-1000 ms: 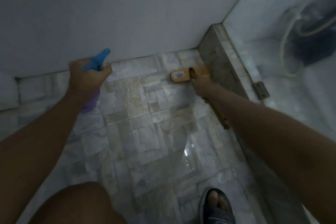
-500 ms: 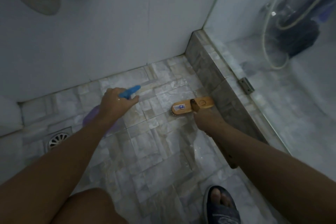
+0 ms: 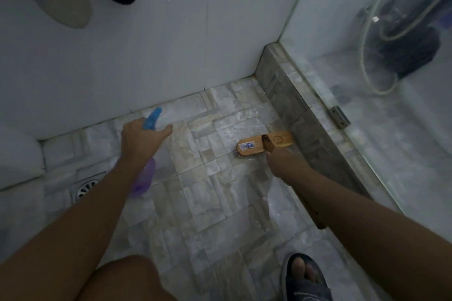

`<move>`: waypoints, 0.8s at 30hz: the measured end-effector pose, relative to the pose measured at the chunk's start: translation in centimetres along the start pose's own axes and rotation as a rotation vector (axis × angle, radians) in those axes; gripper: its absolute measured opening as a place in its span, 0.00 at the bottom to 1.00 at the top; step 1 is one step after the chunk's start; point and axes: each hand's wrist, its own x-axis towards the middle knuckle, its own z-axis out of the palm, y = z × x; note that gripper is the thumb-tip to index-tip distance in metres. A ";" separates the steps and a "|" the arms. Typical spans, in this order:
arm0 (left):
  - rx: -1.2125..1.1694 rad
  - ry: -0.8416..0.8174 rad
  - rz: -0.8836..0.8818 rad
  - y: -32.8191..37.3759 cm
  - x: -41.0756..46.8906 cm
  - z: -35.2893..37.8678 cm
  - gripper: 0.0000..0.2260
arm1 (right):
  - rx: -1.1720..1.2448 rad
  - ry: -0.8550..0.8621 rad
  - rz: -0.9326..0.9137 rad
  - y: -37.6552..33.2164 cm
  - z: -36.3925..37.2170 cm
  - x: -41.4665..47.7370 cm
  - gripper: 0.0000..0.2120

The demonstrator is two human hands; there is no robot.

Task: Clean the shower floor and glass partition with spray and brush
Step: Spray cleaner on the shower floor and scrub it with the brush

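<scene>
My left hand grips a purple spray bottle with a blue nozzle pointing at the base of the white wall. My right hand grips the handle of a wooden scrub brush. The brush head lies bristles down on the wet marble-tile floor, close to the grey tiled curb. The handle's end sticks out below my right forearm. The glass partition rises from the curb on the right.
A round floor drain sits at the left, near a white fixture. My sandalled right foot stands at the bottom and my knee beside it. Behind the glass hang a shower hose and a dark object. A metal hinge sits on the curb.
The view has tilted up, showing more wall. My left hand with the bottle moved down and right toward the wall base. The brush stays by the curb, shifted slightly toward me.
</scene>
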 end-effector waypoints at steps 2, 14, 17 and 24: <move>-0.032 -0.010 -0.074 -1.3 0.0 -0.7 0.25 | -0.019 -0.003 -0.027 0.1 0.1 0.0 0.17; -0.115 0.092 -0.077 -1.7 -0.5 -2.6 0.20 | -0.081 -0.037 -0.056 -0.9 0.1 0.5 0.16; -0.122 0.249 -0.002 -3.2 0.1 -4.2 0.21 | 0.116 -0.013 -0.018 -2.0 1.4 1.6 0.16; -0.096 0.429 0.240 -6.6 1.1 -6.1 0.17 | 0.222 -0.045 -0.150 -14.3 0.4 5.3 0.20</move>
